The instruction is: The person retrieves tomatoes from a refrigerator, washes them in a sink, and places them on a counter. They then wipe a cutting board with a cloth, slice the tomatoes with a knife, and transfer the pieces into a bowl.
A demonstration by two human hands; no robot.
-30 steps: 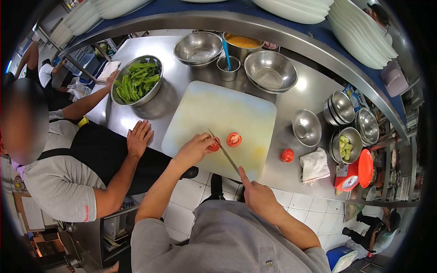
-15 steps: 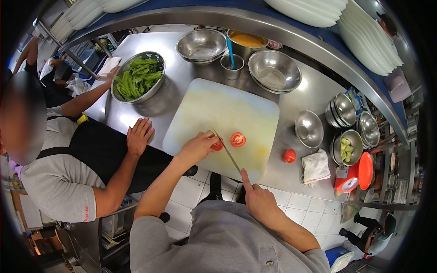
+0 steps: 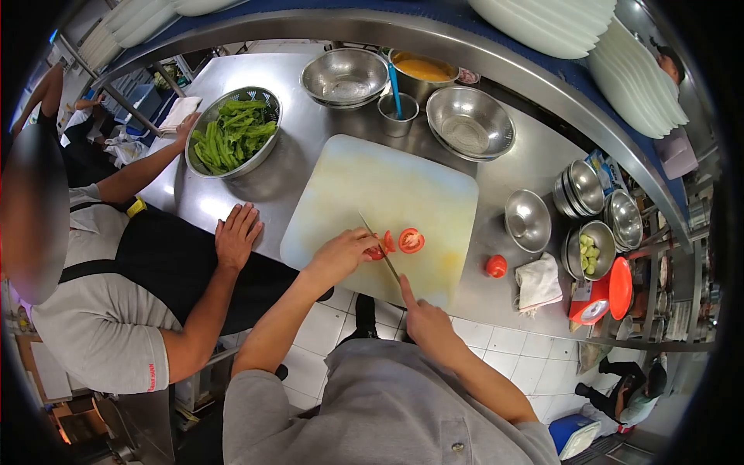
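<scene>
On the pale cutting board (image 3: 403, 182), my left hand (image 3: 345, 254) has its fingers closed on a tomato piece (image 3: 374, 253). My right hand (image 3: 426, 322) grips a knife (image 3: 381, 249), its index finger stretched along the blade's back. The blade lies against the right side of the held piece. A cut tomato wedge (image 3: 389, 242) sits just right of the blade, and beside it rests a tomato half (image 3: 411, 240) with its cut face up. A red tomato (image 3: 496, 266) stands on the steel table, right of the board.
A co-worker's hand (image 3: 239, 236) rests at the table's edge, left of the board. Behind stand a bowl of greens (image 3: 267, 143), steel bowls (image 3: 473, 128) and a cup (image 3: 397, 116). To the right are a cloth (image 3: 538, 283), a red scale (image 3: 590, 304) and more bowls.
A separate wedge now shows between the knife and the tomato half. The blade has shifted slightly left relative to the board, and my right hand has moved a little left and up.
</scene>
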